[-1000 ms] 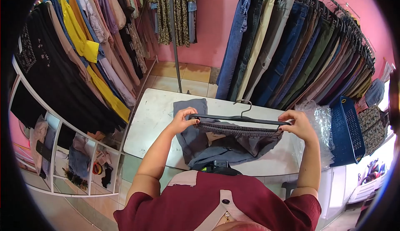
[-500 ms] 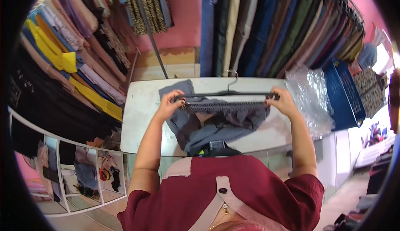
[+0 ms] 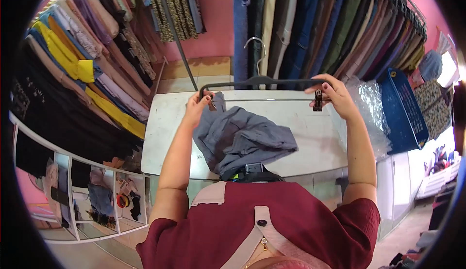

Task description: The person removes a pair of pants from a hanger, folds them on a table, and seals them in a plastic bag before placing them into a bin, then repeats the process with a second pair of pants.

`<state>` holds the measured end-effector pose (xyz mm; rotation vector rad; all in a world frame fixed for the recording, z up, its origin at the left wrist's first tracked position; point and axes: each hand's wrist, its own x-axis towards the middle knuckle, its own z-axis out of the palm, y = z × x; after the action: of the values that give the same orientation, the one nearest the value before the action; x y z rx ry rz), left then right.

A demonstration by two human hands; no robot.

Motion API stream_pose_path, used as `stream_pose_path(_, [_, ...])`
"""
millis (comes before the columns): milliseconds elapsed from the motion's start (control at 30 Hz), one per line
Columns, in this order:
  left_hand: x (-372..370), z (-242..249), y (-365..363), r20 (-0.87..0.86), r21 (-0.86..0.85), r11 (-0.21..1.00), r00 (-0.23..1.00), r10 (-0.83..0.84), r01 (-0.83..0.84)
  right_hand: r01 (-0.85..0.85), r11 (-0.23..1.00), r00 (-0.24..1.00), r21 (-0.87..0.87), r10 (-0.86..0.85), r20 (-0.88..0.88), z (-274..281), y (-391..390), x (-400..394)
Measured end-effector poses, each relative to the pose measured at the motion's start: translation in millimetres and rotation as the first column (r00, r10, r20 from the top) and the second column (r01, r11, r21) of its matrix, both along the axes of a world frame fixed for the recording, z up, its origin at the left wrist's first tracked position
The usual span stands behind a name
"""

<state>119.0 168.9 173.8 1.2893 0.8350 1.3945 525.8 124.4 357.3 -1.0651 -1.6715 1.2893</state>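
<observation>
A black clip hanger (image 3: 264,81) with a metal hook is held up level over the table's far edge. My left hand (image 3: 195,110) is closed on its left end, thumb and fingers at the clip there. At the other end, my right hand (image 3: 339,98) grips the bar, with the dark right clip (image 3: 318,100) hanging beside the fingertips. No cloth hangs from either clip. Below the hanger, a crumpled grey-blue garment (image 3: 242,135) lies in a heap on the white table (image 3: 320,147), apart from both hands.
Clear plastic packaging (image 3: 366,111) lies at the table's right end beside a blue basket (image 3: 402,109). Hanging trousers (image 3: 310,31) line the back, and more clothes (image 3: 73,65) hang at left. A thin metal pole (image 3: 177,36) stands behind the table. Shelves (image 3: 97,203) are at lower left.
The garment's gathered waistband has come away from the hanger, and the garment has dropped onto the table. Both hands have raised the hanger and moved it away from my body.
</observation>
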Motion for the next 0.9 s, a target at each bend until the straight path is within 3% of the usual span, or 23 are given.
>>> stream_pose_path(33, [-4.8,-11.9,1.7,-0.038,-0.060,0.998,0.999,-0.003,0.000,0.020,0.998,1.000,0.064,-0.021,0.010,-9.4,8.9,-3.4])
stream_pose_path(133, [5.4,-17.5,-17.2,-0.053,-0.018,0.997,0.996,0.072,-0.073,0.068,0.996,0.994,0.059,-0.073,0.077,-0.6,26.1,-22.7])
stream_pose_path(200, [-17.7,-84.8,-10.7,-0.191,-0.104,0.979,0.970,0.153,-0.175,0.078,0.989,0.990,0.127,-0.092,0.106,17.9,39.4,-41.0])
stream_pose_path(233, [-24.1,-89.5,-19.7,-0.342,-0.052,0.980,0.926,0.162,-0.190,0.082,0.972,0.983,0.219,-0.115,0.142,28.8,49.1,-48.8])
stream_pose_path(333, [-52.7,-140.7,-39.6,-0.745,0.178,0.972,0.623,0.237,-0.156,0.111,0.888,0.962,0.446,-0.208,0.176,74.4,75.0,-78.3])
stream_pose_path(400, [-58.7,-162.7,-64.6,-0.875,0.159,0.973,0.433,0.218,-0.167,0.121,0.760,0.930,0.639,-0.312,0.194,106.0,103.6,-97.9])
stream_pose_path(433, [-57.7,-161.8,-75.4,-0.900,0.084,0.980,0.409,0.154,-0.182,0.154,0.736,0.929,0.659,-0.335,0.157,123.3,113.7,-112.7])
stream_pose_path(467, [-54.4,-156.6,-85.4,-0.918,0.009,0.980,0.387,0.087,-0.199,0.095,0.569,0.910,0.817,-0.383,0.161,135.5,141.0,-119.7])
stream_pose_path(533, [-54.7,-162.9,-93.8,-0.926,0.095,0.978,0.343,0.156,-0.187,0.022,0.322,0.851,0.946,-0.503,0.152,168.1,181.6,-143.1])
stream_pose_path(600, [-55.3,-169.4,-99.5,-0.928,0.177,0.969,0.299,0.222,-0.171,-0.037,0.010,0.803,0.999,-0.596,0.036,199.6,225.1,-165.6])
stream_pose_path(733, [-50.3,-164.2,-101.1,-0.897,0.271,0.937,0.297,0.329,-0.219,0.019,-0.112,0.781,0.993,-0.619,-0.085,255.1,283.0,-214.0])
stream_pose_path(800, [-51.5,-164.1,-100.2,-0.868,0.263,0.930,0.359,0.344,-0.255,0.121,-0.195,0.643,0.973,-0.731,-0.226,277.6,306.7,-237.0])
stream_pose_path(833, [-51.7,-163.9,-99.3,-0.863,0.272,0.928,0.362,0.352,-0.255,0.118,-0.205,0.643,0.972,-0.730,-0.232,287.3,320.5,-246.3])
stream_pose_path(900, [-51.1,-164.4,-99.5,-0.850,0.269,0.922,0.381,0.363,-0.278,0.154,-0.175,0.454,0.973,-0.862,-0.227,299.5,347.3,-261.4])
